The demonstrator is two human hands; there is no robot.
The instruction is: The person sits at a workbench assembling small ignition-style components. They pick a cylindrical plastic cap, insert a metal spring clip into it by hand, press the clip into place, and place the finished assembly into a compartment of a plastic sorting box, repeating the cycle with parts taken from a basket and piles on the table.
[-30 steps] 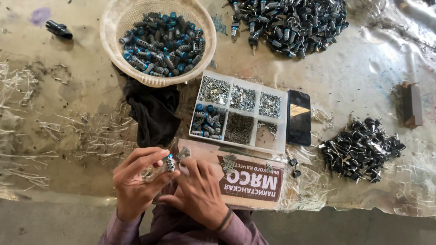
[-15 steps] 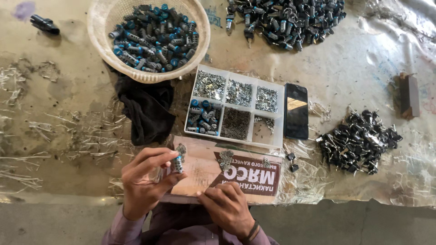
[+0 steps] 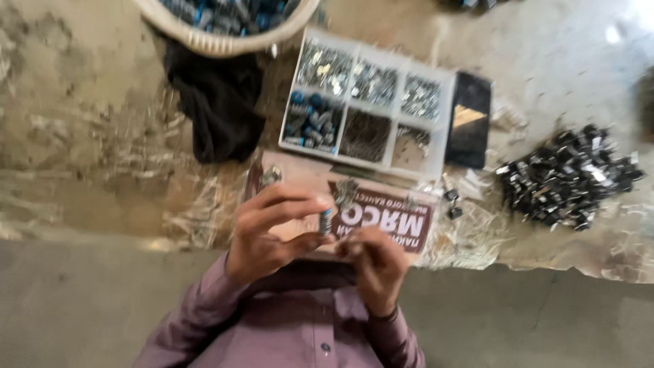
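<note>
Fingers of the left hand (image 3: 269, 232) curl around a small part (image 3: 327, 221), a little tube with a blue band and a grey end. The thumb and top fingers pinch it. The small part stands up and down in the picture, so its long way runs from the edge of the work top toward the person's chest. Its grey tip points down toward the right hand (image 3: 375, 262). The picture is blurry, so finer bits of the part cannot be made out. The right hand sits just beside the left one, with its fingers bent in close to the bottom of the part. Whether it pinches something tiny or just touches the part cannot be told. Both hands hang over a flat card with a dark red label (image 3: 385, 218) at the near edge of the work top. Just past the card lies a white tray with boxes (image 3: 443, 116), filled with small metal bits and blue parts. A black phone (image 3: 469, 119) lies touching its right side. A black cloth (image 3: 218, 109) lies to the left, under a white basket (image 3: 225, 37) of blue parts. A pile of dark parts (image 3: 569, 177) sits well apart on the right.
</note>
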